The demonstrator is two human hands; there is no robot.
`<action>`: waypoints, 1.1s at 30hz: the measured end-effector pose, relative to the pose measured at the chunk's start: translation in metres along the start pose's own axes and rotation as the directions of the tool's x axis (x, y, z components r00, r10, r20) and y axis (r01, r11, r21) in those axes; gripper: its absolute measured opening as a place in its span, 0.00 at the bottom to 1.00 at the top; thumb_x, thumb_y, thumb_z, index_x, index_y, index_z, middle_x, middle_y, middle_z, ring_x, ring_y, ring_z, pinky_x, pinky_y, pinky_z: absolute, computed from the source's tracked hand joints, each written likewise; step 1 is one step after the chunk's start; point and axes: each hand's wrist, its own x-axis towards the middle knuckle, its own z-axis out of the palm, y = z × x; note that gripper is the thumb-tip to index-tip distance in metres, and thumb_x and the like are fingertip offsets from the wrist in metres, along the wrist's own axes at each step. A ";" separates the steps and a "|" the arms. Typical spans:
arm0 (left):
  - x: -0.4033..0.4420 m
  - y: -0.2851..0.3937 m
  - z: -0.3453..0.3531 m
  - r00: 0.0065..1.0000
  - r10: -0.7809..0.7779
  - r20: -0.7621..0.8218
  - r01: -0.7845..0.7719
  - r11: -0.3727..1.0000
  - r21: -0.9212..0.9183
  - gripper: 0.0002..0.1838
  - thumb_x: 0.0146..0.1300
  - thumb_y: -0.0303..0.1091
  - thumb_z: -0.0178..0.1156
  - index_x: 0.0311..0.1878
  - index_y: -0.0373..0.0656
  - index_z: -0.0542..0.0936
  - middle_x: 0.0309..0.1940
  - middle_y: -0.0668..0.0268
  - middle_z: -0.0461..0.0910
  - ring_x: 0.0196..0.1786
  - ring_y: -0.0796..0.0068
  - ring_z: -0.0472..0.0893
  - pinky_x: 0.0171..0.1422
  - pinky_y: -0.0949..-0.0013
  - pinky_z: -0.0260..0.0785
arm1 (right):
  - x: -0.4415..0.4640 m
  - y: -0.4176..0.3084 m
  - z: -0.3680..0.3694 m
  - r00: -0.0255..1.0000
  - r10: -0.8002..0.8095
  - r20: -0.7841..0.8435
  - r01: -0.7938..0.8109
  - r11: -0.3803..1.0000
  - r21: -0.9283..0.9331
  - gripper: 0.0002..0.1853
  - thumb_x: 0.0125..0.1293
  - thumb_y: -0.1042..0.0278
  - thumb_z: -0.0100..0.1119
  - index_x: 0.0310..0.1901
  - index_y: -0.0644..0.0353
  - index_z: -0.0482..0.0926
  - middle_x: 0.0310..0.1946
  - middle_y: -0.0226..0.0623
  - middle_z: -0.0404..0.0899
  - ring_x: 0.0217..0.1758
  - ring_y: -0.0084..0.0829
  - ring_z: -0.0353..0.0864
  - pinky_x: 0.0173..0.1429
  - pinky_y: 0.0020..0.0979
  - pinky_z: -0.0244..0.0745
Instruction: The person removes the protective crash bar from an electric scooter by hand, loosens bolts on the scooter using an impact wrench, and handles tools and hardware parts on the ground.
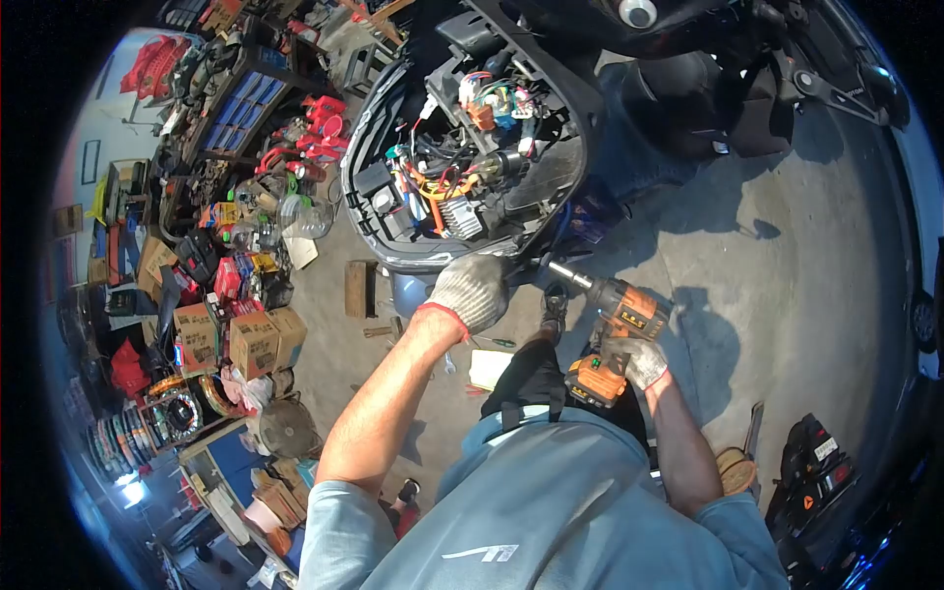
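Observation:
My right hand, in a light work glove, grips an orange and black cordless impact driver. A silver socket on its nose points up and left toward the rear edge of the black vehicle body. My left hand, in a white knitted glove with a red cuff, rests at that edge with its fingers curled; what lies under them is hidden. Inside the open body are bundled wires, coloured connectors and a finned metal unit.
Shelves and boxes crowd the left side. A wooden block, a wrench and a yellowish pad lie on the floor. Black body parts stand upper right; a black case lies lower right.

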 end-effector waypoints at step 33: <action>0.002 0.004 0.001 0.995 0.098 -0.033 -0.101 0.989 -0.104 0.13 0.50 0.29 0.54 0.40 0.39 0.80 0.24 0.47 0.77 0.32 0.47 0.79 0.37 0.52 0.71 | 0.037 0.027 -0.035 0.994 -0.087 0.060 0.095 0.984 -0.148 0.11 0.53 0.77 0.63 0.40 0.67 0.80 0.35 0.35 0.81 0.36 0.26 0.80 0.44 0.27 0.77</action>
